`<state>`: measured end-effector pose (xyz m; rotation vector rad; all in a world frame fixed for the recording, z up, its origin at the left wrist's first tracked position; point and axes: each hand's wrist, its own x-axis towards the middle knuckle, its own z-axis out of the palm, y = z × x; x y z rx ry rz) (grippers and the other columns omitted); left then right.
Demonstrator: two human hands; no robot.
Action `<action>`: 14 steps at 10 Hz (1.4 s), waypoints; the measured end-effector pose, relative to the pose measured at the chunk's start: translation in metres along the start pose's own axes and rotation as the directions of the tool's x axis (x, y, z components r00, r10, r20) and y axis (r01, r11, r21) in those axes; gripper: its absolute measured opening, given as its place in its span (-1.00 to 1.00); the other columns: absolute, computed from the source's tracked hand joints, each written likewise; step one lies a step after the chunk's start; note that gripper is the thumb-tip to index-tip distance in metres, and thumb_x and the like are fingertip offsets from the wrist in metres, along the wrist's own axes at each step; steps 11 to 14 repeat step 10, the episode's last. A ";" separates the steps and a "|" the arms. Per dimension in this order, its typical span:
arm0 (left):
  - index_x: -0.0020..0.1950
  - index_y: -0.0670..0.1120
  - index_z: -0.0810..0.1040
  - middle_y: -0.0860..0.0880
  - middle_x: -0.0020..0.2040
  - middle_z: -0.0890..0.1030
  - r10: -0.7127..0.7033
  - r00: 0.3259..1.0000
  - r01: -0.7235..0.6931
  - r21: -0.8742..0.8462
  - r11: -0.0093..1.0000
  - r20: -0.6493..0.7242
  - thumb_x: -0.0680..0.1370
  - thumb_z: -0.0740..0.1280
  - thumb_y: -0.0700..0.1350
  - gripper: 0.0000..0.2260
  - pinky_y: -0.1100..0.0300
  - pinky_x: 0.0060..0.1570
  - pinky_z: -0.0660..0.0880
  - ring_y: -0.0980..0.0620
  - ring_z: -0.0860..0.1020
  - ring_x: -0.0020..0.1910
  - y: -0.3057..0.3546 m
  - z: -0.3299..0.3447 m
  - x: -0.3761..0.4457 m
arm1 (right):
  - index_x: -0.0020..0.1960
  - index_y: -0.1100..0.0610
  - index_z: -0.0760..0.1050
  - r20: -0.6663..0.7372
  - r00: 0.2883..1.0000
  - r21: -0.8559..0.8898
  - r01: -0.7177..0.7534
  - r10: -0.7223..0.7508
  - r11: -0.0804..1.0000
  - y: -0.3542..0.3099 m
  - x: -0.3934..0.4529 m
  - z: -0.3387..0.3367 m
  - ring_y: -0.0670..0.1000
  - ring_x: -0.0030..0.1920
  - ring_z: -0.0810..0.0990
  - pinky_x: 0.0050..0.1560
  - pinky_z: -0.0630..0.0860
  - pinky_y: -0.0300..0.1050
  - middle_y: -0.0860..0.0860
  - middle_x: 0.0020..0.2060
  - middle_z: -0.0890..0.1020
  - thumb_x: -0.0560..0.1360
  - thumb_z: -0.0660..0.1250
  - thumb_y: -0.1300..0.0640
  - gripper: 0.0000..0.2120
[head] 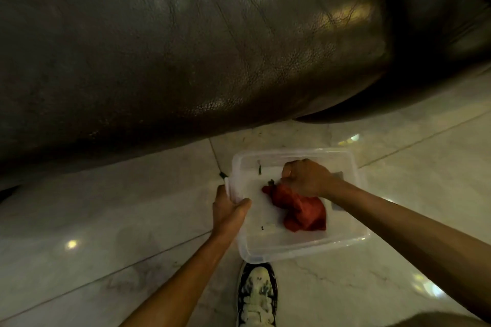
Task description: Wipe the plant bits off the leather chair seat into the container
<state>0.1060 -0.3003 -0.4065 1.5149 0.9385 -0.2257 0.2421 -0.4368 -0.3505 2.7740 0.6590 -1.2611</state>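
The right hand's fingers [288,174] are curled tight on a red cloth [301,211], which hangs bunched inside the clear container [356,167]. The left hand [228,210] grips the container's left rim, thumb hooked over the edge. A few dark plant bits [259,169] lie in the container; one speck sits on the floor [79,220] just left of it. The leather chair seat [186,48] lies beyond the container and looks clean, though blur could hide crumbs. A hard shake of the cloth could flick bits over the low wall. A shoe [257,297] stands just nearer than the container, where a nudge could tip it.
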 end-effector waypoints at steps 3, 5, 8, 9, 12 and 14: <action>0.08 -0.25 0.46 -0.21 -0.03 0.58 -0.074 0.981 0.055 -0.107 0.993 -0.180 0.39 0.36 -0.29 -0.72 0.06 -0.14 0.53 -0.21 0.58 -0.07 -0.009 -0.036 0.021 | 0.12 0.00 0.54 0.035 0.999 0.073 0.035 -0.037 0.997 -0.009 -0.006 0.005 0.11 0.11 0.57 0.12 0.50 -0.05 0.07 0.04 0.61 0.55 0.21 -0.08 -0.75; 0.14 -0.22 0.47 -0.18 0.02 0.58 -0.060 0.967 0.041 -0.082 0.996 -0.249 0.42 0.38 -0.25 -0.70 0.15 -0.13 0.46 -0.15 0.57 -0.05 -0.013 -0.052 0.023 | 0.10 0.09 0.52 0.022 0.999 0.058 0.035 -0.037 0.998 -0.022 0.000 0.010 0.12 0.03 0.56 -0.04 0.45 -0.12 0.12 0.00 0.60 0.57 0.17 0.00 -0.76; 0.38 -0.19 0.28 -0.22 0.29 0.49 -0.027 0.972 0.043 0.062 0.997 -0.232 0.48 0.35 -0.03 -0.46 0.14 0.02 0.45 -0.20 0.52 0.19 -0.020 -0.058 0.028 | 0.05 0.02 0.52 -0.006 0.997 0.124 0.079 -0.079 0.989 -0.038 0.020 0.034 0.10 0.06 0.56 -0.09 0.36 -0.16 0.09 0.06 0.63 0.59 0.11 0.05 -0.78; 0.42 -0.15 0.24 -0.19 0.35 0.43 0.003 0.973 0.037 0.172 0.984 -0.229 0.43 0.33 0.15 -0.33 -0.04 0.25 0.43 -0.19 0.44 0.28 -0.014 -0.070 0.024 | 0.04 0.05 0.57 -0.066 0.995 0.219 0.091 -0.078 0.972 -0.050 0.014 0.021 0.10 0.02 0.59 -0.13 0.34 -0.21 0.10 0.05 0.65 0.59 0.11 0.03 -0.73; 0.38 -0.19 0.31 -0.21 0.32 0.45 0.030 0.965 0.033 0.232 0.972 -0.262 0.49 0.30 0.07 -0.45 -0.03 0.26 0.40 -0.19 0.43 0.27 -0.004 -0.080 0.013 | 0.02 0.07 0.60 -0.098 0.992 0.253 0.103 -0.080 0.962 -0.055 0.001 0.012 0.13 0.01 0.59 -0.15 0.32 -0.22 0.12 0.02 0.66 0.59 0.14 0.03 -0.73; 0.38 -0.19 0.31 -0.21 0.32 0.45 0.030 0.965 0.033 0.232 0.972 -0.262 0.49 0.30 0.07 -0.45 -0.03 0.26 0.40 -0.19 0.43 0.27 -0.004 -0.080 0.013 | 0.02 0.07 0.60 -0.098 0.992 0.253 0.103 -0.080 0.962 -0.055 0.001 0.012 0.13 0.01 0.59 -0.15 0.32 -0.22 0.12 0.02 0.66 0.59 0.14 0.03 -0.73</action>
